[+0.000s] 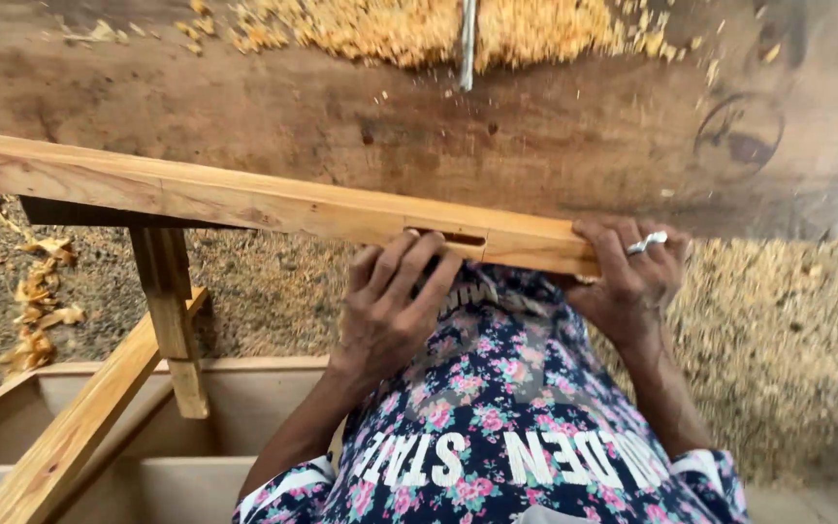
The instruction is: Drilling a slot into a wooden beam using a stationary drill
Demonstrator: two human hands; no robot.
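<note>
Right now the left hand [390, 311] presses its fingers up against the near face of a long wooden rail [244, 199], fingertips lying at the edge of a rectangular mortise slot [458, 237]; it is mostly open, fingers extended, not wrapped round anything. The right hand [632, 277], a ring on one finger, curls over the rail's right end, closed on it from the top and near side. The rail runs from the left edge of the view to just past the middle, lying along the near edge of a broad, dark workbench slab [535, 136].

Judging by the grip, the step in hand is steadying the rail against the slab's edge with the slot facing the person; any following move would call for keeping the end pinned while the left fingers stay clear of the slot.

Counted: two hands, one rail, one slot visible. At the slab's far edge lies one heap of pale shavings [390, 29], with one metal bit [467, 44] standing in it. Below the slab at left, one upright post [172, 311] and one sloping brace [70, 427] show. Sawdust [788, 330] covers the ground.
</note>
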